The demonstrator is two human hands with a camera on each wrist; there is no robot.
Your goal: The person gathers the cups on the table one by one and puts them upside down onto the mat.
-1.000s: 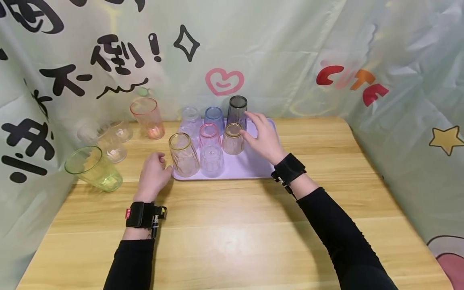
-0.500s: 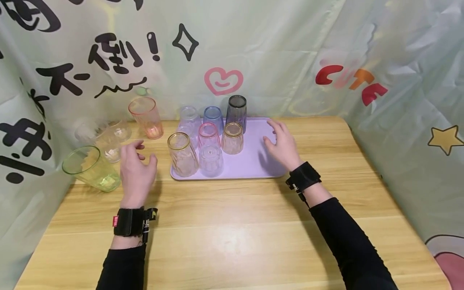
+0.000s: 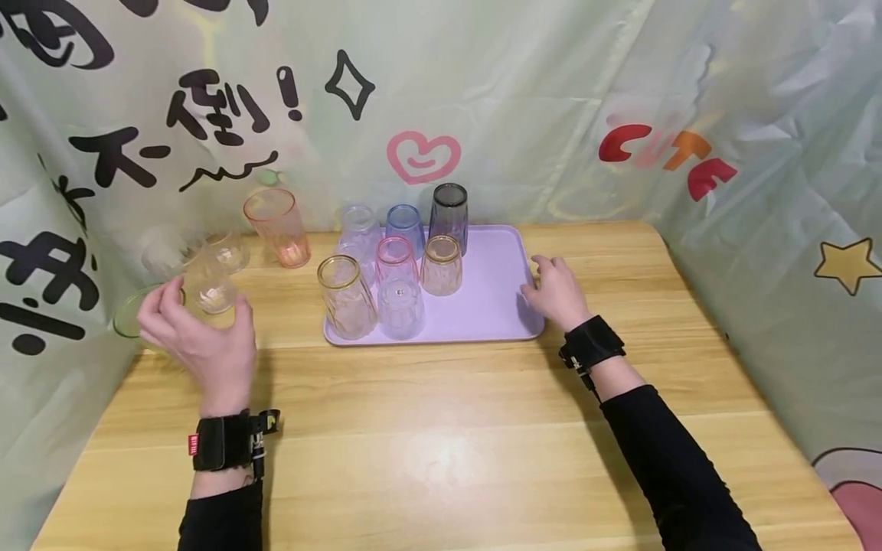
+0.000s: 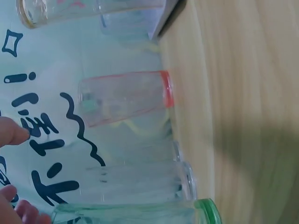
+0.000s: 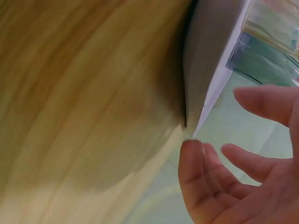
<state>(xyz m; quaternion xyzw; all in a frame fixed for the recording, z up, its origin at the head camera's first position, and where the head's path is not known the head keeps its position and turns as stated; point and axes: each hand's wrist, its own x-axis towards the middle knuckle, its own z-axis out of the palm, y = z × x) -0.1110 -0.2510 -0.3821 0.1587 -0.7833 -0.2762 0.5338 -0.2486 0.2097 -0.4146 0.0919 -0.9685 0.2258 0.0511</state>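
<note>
My left hand (image 3: pixel 207 344) is above the table at the left, fingers spread and bent with nothing between them. It partly covers the green glass (image 3: pixel 126 315), which also shows as a green glass (image 4: pixel 140 213) low in the left wrist view; I see no contact. Just beyond the hand stand clear glasses (image 3: pixel 212 292) and an orange-rimmed glass (image 3: pixel 284 233). My right hand (image 3: pixel 560 295) holds nothing, fingers loosely bent, beside the right edge of the lilac tray (image 3: pixel 492 298). In the right wrist view its fingertips (image 5: pixel 190 149) are close to the tray's edge; touching, I cannot tell.
Several glasses stand upside down on the tray's left part: a tall amber-rimmed glass (image 3: pixel 350 302), a clear glass (image 3: pixel 402 310), a pink glass (image 3: pixel 397 264), a small amber glass (image 3: pixel 442 268), a blue glass (image 3: pixel 405 223) and a dark grey glass (image 3: pixel 449 218). A printed curtain (image 3: pixel 524 115) encloses the table.
My left hand has moved left from beside the tall amber-rimmed glass to the green glass. The right hand has drawn away from the small amber glass, rightward to the tray's edge.
</note>
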